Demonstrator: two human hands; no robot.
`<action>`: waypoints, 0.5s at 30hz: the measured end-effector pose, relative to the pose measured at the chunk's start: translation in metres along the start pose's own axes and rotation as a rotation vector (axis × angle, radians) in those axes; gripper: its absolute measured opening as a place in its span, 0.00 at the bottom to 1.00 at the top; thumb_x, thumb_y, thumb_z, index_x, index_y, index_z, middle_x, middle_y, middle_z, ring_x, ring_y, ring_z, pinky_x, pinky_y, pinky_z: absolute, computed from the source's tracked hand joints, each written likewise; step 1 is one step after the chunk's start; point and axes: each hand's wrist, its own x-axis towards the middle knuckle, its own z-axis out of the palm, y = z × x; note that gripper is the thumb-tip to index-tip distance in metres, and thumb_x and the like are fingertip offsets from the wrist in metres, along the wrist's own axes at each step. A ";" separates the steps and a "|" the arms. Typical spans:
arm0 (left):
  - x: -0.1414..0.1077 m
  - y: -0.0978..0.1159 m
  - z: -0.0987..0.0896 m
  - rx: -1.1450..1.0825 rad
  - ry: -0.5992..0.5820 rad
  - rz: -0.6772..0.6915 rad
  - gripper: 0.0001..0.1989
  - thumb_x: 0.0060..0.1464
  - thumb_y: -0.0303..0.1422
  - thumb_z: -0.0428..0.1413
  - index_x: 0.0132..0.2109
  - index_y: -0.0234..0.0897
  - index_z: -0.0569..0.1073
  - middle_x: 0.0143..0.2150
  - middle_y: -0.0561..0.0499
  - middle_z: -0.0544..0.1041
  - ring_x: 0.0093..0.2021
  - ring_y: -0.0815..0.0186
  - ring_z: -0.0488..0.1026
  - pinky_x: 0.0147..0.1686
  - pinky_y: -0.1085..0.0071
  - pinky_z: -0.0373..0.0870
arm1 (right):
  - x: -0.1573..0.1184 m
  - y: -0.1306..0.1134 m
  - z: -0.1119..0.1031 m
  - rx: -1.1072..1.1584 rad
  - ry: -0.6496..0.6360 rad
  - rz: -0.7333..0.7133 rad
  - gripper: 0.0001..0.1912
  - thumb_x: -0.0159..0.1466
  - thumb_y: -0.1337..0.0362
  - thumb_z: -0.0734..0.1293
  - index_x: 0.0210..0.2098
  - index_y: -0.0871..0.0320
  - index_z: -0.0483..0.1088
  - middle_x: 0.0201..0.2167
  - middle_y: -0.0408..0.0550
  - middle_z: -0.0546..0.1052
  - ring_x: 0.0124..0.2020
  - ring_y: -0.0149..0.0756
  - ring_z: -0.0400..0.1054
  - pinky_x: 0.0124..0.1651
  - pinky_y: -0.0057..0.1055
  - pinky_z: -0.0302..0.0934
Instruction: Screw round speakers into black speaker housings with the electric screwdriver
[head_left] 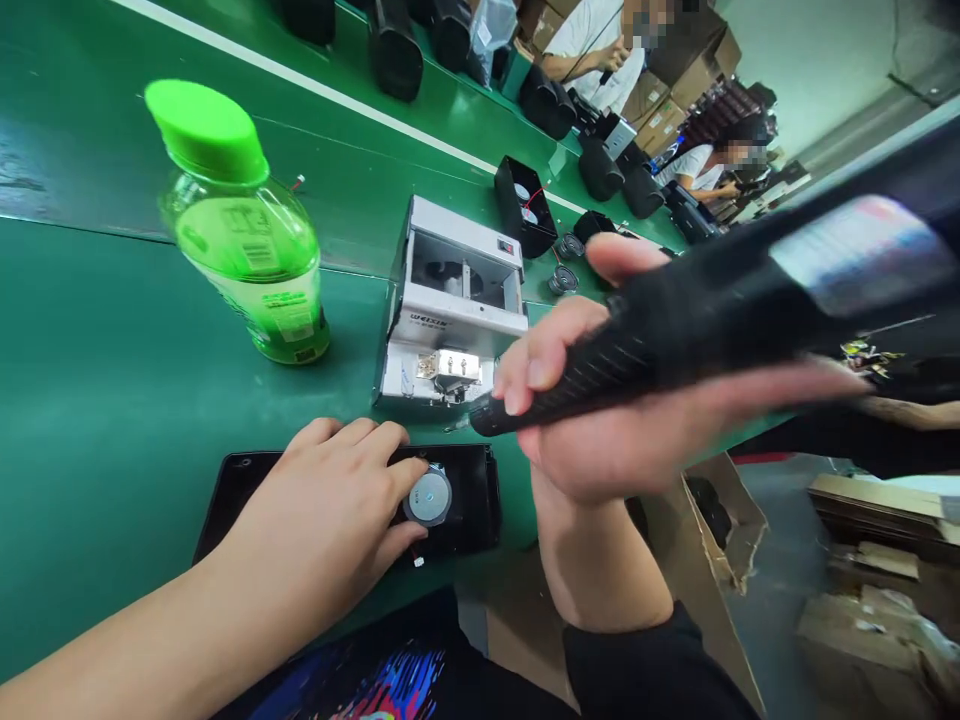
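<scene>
A black electric screwdriver [645, 330] is gripped in my right hand [622, 430], its bit tilted down to the left above the bench. My left hand [345, 490] lies over a black speaker box shell [472, 500]. Its thumb and index finger pinch the edge of a round silver speaker driver [429, 497] inside the shell. A small white connector [418, 562] pokes out just below the thumb. Behind the shell stands a grey-white screw feeder [457, 320], close to the screwdriver's tip. My left hand hides much of the shell's left half.
A green-capped bottle [255, 260] stands on the green bench [90, 400] at the left. Another black shell [525, 205] and loose speaker drivers [564, 280] sit beyond the feeder. Cardboard boxes [727, 520] are at the lower right. Two people work farther along the bench.
</scene>
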 end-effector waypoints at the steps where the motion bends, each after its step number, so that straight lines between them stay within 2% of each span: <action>1: 0.000 0.000 0.000 0.008 0.001 0.000 0.16 0.58 0.35 0.82 0.53 0.48 0.94 0.55 0.42 0.91 0.50 0.38 0.89 0.50 0.39 0.79 | -0.008 -0.007 -0.011 -0.004 -0.017 -0.013 0.38 0.74 0.16 0.75 0.45 0.45 0.88 0.20 0.36 0.79 0.15 0.36 0.68 0.20 0.37 0.64; 4: -0.001 -0.001 0.001 0.025 -0.003 0.003 0.17 0.58 0.36 0.83 0.54 0.50 0.94 0.56 0.43 0.92 0.50 0.39 0.89 0.50 0.38 0.79 | -0.041 -0.026 -0.048 -0.097 -0.134 -0.018 0.18 0.81 0.36 0.83 0.54 0.40 0.93 0.27 0.37 0.88 0.22 0.40 0.79 0.31 0.43 0.78; 6: -0.002 -0.002 0.001 0.038 -0.006 0.010 0.17 0.59 0.38 0.83 0.54 0.52 0.94 0.55 0.43 0.91 0.51 0.38 0.89 0.50 0.37 0.78 | -0.064 -0.031 -0.067 -0.109 -0.155 -0.008 0.14 0.82 0.44 0.84 0.62 0.37 0.91 0.31 0.36 0.89 0.24 0.39 0.80 0.35 0.45 0.82; 8: -0.003 -0.003 0.001 0.057 -0.002 0.014 0.18 0.59 0.38 0.83 0.54 0.52 0.93 0.54 0.42 0.91 0.52 0.37 0.89 0.49 0.36 0.78 | -0.084 -0.027 -0.074 -0.109 -0.121 -0.003 0.13 0.86 0.44 0.79 0.65 0.36 0.89 0.31 0.35 0.86 0.23 0.39 0.79 0.35 0.45 0.82; 11: -0.002 -0.006 0.002 0.085 0.008 0.019 0.18 0.58 0.37 0.82 0.54 0.54 0.93 0.53 0.43 0.90 0.51 0.38 0.88 0.49 0.36 0.77 | -0.100 -0.012 -0.069 -0.140 -0.071 -0.007 0.15 0.92 0.43 0.71 0.63 0.37 0.90 0.28 0.35 0.80 0.22 0.38 0.76 0.33 0.43 0.80; 15: -0.002 -0.007 0.001 0.102 0.016 0.028 0.17 0.59 0.39 0.81 0.54 0.57 0.92 0.52 0.45 0.89 0.49 0.41 0.86 0.48 0.38 0.75 | -0.105 0.000 -0.063 -0.115 -0.044 0.034 0.16 0.90 0.40 0.71 0.62 0.36 0.90 0.27 0.35 0.79 0.20 0.38 0.74 0.31 0.43 0.80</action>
